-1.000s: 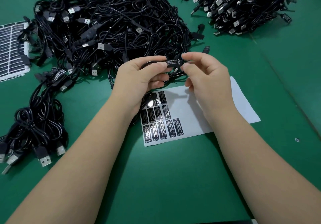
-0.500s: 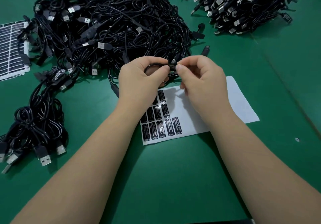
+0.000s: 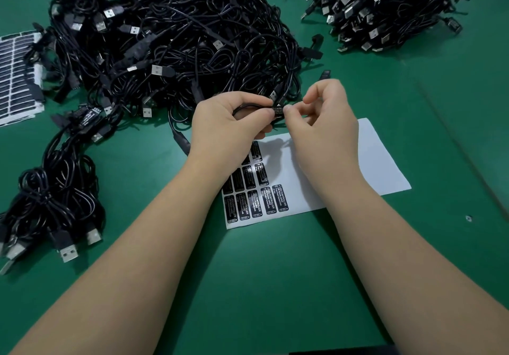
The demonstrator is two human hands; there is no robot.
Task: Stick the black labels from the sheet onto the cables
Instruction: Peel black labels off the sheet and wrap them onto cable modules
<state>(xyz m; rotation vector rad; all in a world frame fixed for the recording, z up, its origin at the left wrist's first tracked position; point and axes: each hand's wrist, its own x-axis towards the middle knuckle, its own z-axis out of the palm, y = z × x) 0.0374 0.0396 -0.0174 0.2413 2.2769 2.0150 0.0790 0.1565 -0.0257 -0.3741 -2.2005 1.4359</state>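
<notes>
Both hands meet above the sheet (image 3: 380,161): the left hand (image 3: 228,123) grips a cable (image 3: 248,106), the right hand (image 3: 325,123) pinches a black label (image 3: 277,110) on it. Half a second ago fingers hid the label; now its print shows, so it looks stuck down. 10 or so labels (image 3: 256,197) remain. Green table (image 3: 275,285); cable piles (image 3: 170,46) fill the upper frame.

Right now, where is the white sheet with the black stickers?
In the head view, the label sheet lies flat on the green table, centre-right, partly under both wrists, just in front of the big cable pile.
</notes>
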